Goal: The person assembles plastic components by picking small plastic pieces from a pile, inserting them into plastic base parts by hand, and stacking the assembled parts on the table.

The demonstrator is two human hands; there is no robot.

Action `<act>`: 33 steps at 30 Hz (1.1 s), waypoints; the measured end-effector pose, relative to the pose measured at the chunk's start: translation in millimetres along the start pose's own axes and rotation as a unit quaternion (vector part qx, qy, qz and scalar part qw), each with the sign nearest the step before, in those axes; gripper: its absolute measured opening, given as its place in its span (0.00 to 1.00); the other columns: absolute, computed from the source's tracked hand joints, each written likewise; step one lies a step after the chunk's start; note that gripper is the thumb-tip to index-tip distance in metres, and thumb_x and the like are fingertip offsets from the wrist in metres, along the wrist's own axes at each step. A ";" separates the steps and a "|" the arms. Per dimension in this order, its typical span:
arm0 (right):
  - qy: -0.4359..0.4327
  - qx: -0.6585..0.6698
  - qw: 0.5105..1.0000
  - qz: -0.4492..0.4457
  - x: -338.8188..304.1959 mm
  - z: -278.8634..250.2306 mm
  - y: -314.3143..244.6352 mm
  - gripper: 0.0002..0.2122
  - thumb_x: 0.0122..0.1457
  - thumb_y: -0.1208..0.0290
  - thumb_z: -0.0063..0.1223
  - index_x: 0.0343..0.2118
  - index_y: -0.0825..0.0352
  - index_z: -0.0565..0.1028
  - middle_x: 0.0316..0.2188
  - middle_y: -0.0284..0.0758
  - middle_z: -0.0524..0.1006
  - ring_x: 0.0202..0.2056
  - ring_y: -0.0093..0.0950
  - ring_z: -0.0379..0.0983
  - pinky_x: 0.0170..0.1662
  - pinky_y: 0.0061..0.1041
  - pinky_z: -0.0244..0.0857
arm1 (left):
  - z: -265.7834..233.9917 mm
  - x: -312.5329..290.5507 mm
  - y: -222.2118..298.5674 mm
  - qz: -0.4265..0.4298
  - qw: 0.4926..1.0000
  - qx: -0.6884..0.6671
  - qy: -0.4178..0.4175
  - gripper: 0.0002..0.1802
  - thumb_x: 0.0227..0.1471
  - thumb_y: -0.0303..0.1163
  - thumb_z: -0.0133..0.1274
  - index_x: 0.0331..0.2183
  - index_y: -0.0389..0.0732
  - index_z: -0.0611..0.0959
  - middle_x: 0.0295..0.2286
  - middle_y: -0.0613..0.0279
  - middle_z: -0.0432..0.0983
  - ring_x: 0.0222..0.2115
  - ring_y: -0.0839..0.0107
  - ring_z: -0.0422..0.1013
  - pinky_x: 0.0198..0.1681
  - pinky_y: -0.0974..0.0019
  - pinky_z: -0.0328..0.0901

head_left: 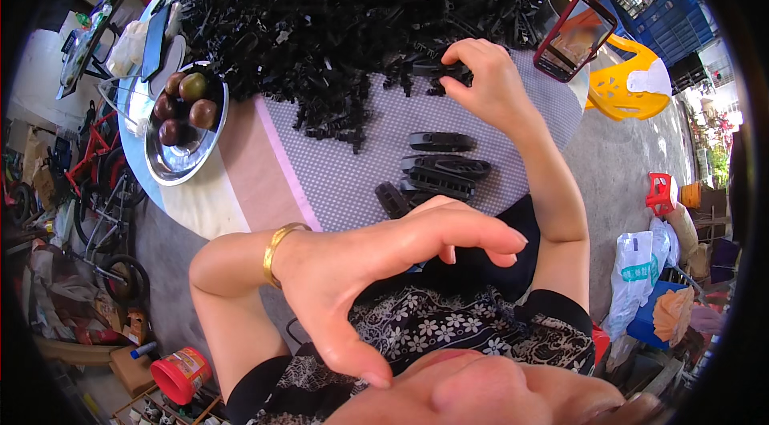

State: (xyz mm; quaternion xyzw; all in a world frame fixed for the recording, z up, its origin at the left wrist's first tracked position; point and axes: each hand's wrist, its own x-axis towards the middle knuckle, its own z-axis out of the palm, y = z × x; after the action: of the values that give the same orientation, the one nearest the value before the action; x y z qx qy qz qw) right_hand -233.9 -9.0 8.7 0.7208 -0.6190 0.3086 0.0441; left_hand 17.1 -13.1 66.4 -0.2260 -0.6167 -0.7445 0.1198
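Note:
My left hand (348, 261), with a gold bangle on the wrist, is raised close to the camera. Its thumb and fingers are spread apart and hold nothing. At the near right edge of a big heap of black plastic parts (320, 16), my right hand (498, 87) has its thumb and forefinger on either side of a dark plastic piece (428, 68), seemingly pinching it. Several long, rounded black plastic pieces with ribbed sides (444, 173) lie in a loose row on the cloth, beyond my left hand, which partly hides the nearest ones.
The round table's patterned cloth (344, 161) carries a metal bowl (163, 177) of dark round fruit at left and a propped phone (553, 64) at right. A yellow chair (613, 92) stands beside the table. On the floor are a red bucket (180, 377) and bicycles (104, 225).

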 end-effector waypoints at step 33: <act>-0.073 0.233 0.969 0.041 -16.7 -4.2 -19.7 0.18 0.42 0.83 0.56 0.40 0.69 0.72 0.30 0.39 0.75 0.33 0.35 0.73 0.35 0.29 0.68 | -73.0 0.6 -50.4 -0.116 0.749 0.557 0.341 0.16 0.44 0.22 0.58 0.40 0.35 0.79 0.29 0.59 0.78 0.26 0.76 0.74 0.29 0.73 0.68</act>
State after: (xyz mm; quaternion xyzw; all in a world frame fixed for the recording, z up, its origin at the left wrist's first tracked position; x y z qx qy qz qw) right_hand -218.1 11.8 10.0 0.7060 -0.5602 0.3927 -0.1833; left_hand -20.2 -73.4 13.1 0.2232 -0.8613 -0.3051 0.3394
